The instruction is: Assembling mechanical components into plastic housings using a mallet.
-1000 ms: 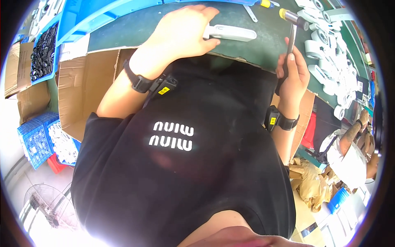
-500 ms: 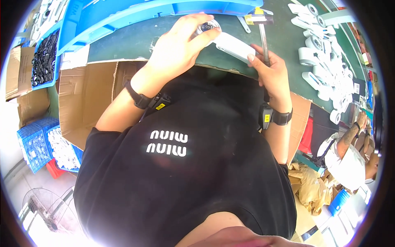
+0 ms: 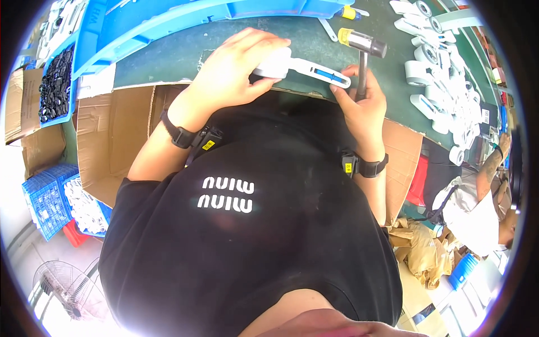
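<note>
My left hand is closed around the round end of a white plastic part. Its flat arm points right and has a blue strip set in a slot; the fingers hide some of the round end. In my right hand a mallet stands with its handle in the grip. One face of its head is yellow, the other dark. My right thumb and a finger also meet the tip of the white arm, so the part spans both hands just above the green table's near edge.
A large blue tray spans the table's far side. Several white parts lie in rows at the right. A yellow-handled tool is behind the mallet. A cardboard box stands below the table edge. Another person sits at far right.
The white part has been turned over, bringing the slotted side with the blue strip into sight. My right hand has shifted slightly left, and the mallet's head now shows larger.
</note>
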The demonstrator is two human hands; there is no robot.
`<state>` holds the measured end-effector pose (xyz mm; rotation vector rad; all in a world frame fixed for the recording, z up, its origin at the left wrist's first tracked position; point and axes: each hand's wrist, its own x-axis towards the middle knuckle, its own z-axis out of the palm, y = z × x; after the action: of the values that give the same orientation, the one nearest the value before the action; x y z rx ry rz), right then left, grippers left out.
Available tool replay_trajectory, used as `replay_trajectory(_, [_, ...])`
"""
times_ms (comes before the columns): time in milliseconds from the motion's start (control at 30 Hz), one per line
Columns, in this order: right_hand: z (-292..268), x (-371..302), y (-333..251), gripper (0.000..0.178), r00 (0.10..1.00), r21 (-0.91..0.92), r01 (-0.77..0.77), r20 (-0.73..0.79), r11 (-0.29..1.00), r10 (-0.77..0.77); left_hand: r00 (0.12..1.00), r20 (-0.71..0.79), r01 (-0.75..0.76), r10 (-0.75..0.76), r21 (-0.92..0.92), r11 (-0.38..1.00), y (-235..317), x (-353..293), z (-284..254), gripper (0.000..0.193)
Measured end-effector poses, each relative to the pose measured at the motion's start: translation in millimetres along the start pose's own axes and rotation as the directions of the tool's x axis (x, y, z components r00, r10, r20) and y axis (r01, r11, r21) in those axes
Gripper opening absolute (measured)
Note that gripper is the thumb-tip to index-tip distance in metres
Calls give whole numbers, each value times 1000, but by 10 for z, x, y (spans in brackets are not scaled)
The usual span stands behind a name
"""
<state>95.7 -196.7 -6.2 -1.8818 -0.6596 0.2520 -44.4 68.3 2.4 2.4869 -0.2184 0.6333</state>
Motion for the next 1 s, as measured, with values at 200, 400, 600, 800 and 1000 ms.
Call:
replay_trajectory(200, [-48,-9,-42,40,999,43,38,22,998,-39,999,-28,-43,46,96,994,145,129,-141,55])
replay_trajectory(400, [-15,25,22,38,991,27,135,-5,991,-134,989,0,-148,149,119,982,376,396,145,45])
replay_trajectory(600, [-39,-16,1,37,999,84,49,-14,995,-48,987,23,-158,157,198,967,414,472,490,24])
replay_trajectory(800, [-50,-30,-39,35,1000,96,14,8,995,-15,999,7,-47,47,173,984,480,490,489,18])
replay_trajectory(1000, [-76,-31,47,34,996,60,89,-5,994,-89,986,154,4,-56,318,948,584,534,524,20])
